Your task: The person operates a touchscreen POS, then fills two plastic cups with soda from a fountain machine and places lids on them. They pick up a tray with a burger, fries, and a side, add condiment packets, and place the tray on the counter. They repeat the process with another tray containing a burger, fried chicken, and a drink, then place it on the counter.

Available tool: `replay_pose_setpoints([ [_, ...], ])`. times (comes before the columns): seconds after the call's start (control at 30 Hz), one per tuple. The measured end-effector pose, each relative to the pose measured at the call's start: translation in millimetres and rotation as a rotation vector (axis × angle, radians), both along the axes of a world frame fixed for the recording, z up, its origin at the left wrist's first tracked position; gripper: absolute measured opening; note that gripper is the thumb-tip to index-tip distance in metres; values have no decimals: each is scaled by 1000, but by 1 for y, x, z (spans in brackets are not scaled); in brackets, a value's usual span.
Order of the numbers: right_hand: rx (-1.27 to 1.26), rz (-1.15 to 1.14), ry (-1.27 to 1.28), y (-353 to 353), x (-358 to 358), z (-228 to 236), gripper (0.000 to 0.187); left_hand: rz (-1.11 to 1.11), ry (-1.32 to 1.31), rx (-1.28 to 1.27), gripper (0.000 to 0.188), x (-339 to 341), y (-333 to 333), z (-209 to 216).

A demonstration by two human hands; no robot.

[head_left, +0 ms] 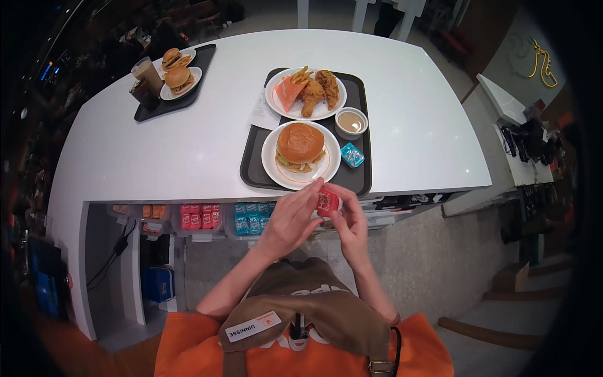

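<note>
A red sauce tub (326, 202) is pinched between the thumb and fingers of my right hand (353, 220), just off the front edge of the counter. Close against its left side is my left hand (290, 218), fingers stretched out and thumb apart. Its fingertips meet those of the right hand above the tub. Beyond my hands, a black tray (360, 179) carries a burger (301, 146) on a white plate (270, 164). Farther back on the tray are fried chicken (312, 97) and fries (302, 75) on another plate (286, 114). A cup of brown sauce (351, 122) and a blue sauce tub (352, 155) stand at the right.
A second tray (147, 115) with burgers and two drinks sits at the far left of the white counter (421, 125). Under the front edge are bins of red tubs (200, 216) and blue tubs (252, 218). A paper receipt (264, 112) lies beside the near tray.
</note>
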State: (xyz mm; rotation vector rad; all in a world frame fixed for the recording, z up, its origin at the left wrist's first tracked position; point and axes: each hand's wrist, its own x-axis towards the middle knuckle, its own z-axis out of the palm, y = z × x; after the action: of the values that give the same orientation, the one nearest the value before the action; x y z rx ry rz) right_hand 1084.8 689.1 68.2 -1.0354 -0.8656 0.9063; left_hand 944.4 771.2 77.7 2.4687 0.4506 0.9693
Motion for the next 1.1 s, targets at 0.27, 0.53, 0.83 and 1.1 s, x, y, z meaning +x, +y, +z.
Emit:
replay_pose_setpoints([
  [0.27,-311,-665,-964,36,54,-65,41,435,-43,-47,68,-29,39,4],
  [0.53,4,-842,-727,20,60,-95,31,684,-63,-452,35,-24,192,-42],
  [0.83,-351,-968,-1053,42,149,-100,15,448,-102,-965,30,-4,293,-72],
  [1.1,-364,-967,-1056,41,145,-100,16,329,7,-1174,35,-11,305,-69],
])
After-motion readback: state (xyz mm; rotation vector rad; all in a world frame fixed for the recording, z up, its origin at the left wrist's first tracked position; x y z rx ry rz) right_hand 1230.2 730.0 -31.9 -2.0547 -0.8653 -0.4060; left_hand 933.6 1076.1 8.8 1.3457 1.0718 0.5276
